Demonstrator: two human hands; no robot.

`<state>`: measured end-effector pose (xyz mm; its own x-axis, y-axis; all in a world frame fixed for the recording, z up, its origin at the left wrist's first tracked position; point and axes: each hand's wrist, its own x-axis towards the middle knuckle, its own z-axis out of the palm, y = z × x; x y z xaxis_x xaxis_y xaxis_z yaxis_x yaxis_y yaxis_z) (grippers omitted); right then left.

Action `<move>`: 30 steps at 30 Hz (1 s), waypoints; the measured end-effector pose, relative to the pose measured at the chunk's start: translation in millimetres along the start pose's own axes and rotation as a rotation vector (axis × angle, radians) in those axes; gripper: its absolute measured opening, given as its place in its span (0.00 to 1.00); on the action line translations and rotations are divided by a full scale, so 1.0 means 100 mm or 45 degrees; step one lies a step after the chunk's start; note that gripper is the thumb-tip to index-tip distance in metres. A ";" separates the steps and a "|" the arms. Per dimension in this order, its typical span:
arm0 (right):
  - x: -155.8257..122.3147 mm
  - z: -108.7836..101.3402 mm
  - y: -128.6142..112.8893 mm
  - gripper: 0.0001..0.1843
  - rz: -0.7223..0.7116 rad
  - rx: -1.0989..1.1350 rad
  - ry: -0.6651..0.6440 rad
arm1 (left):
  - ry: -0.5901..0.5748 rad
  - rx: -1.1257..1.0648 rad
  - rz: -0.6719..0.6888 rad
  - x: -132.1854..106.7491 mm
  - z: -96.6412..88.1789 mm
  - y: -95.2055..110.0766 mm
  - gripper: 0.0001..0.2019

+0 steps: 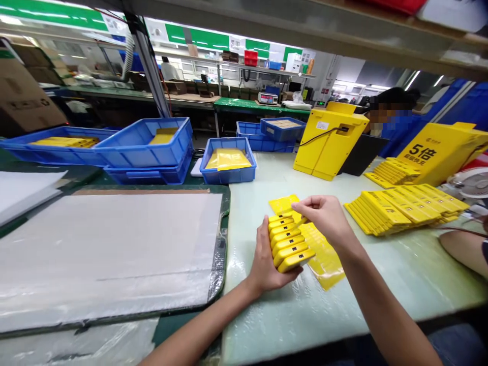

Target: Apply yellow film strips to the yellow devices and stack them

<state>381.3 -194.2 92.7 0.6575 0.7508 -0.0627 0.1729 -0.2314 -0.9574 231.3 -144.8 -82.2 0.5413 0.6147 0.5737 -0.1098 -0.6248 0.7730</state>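
My left hand [267, 259] cups a leaning stack of several yellow power-bank-like units [292, 244] from below, with each unit's small black port or label facing up. My right hand [324, 216] is just beyond the stack, its thumb and fingers pinching a thin yellow piece [301, 221] at the stack's far end. Beneath both hands lie flat yellow sleeves or cards [324, 259], partly hidden by the stack. More yellow units lie in rows [404, 209] to the right, with a smaller group [392, 172] behind them.
The film-covered workbench [267, 315] runs under everything. Blue crates [224, 160] holding yellow items stand beyond it, beside yellow display stands [328, 140]. On the left lies a white board on a green mat [107, 254]. A co-worker's forearm [463, 251] enters at the right, near a fan [470, 183].
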 end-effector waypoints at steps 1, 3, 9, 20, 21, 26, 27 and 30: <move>0.02 0.04 -0.03 0.15 0.006 -0.028 -0.028 | 0.000 0.005 0.004 0.00 0.00 0.00 0.73; 0.03 0.09 -0.07 0.13 0.012 -0.075 -0.063 | -0.001 0.002 0.012 -0.01 0.00 0.00 0.73; 0.07 0.14 -0.05 0.11 -0.050 -0.188 -0.087 | 0.002 -0.002 0.007 0.00 0.01 0.01 0.74; 0.13 0.09 -0.09 0.09 -0.104 -0.386 -0.139 | 0.014 -0.002 0.059 0.02 0.01 0.00 0.73; 0.14 0.09 -0.10 0.09 -0.100 -0.403 -0.144 | 0.015 -0.002 0.065 0.02 0.01 0.00 0.73; 0.14 0.07 -0.11 0.09 -0.074 -0.391 -0.143 | 0.016 -0.019 0.064 0.02 0.02 0.00 0.72; 0.14 0.06 -0.11 0.09 -0.072 -0.371 -0.138 | 0.012 -0.021 0.062 0.02 0.02 0.00 0.72; 0.12 0.05 -0.12 0.10 -0.071 -0.317 -0.117 | 0.001 -0.022 0.051 0.01 0.02 0.00 0.72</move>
<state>383.7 -179.4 101.7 0.5745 0.8171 -0.0483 0.3895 -0.3248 -0.8619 233.5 -144.5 -82.1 0.5355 0.5895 0.6048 -0.1462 -0.6406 0.7539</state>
